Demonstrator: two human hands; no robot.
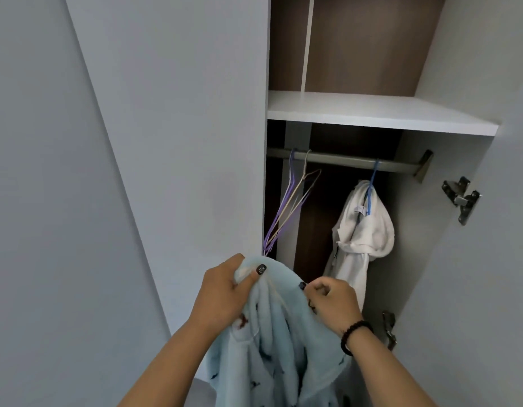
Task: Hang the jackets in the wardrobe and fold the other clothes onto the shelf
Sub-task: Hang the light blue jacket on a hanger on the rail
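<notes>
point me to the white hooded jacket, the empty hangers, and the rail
white hooded jacket on a blue hanger (pixel 363 227): head view, on the hood.
empty purple and beige wire hangers (pixel 286 207): head view, on the sloping arms.
grey metal wardrobe rail (pixel 342 159): head view, on the bare middle stretch.

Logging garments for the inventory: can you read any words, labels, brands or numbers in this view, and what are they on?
No text is readable.
White hooded jacket on the blue hanger: a small neck tag, too small and blurred to read.
Light blue fleece garment gripped by the left hand and right hand: dark printed motifs, not letters.
</notes>
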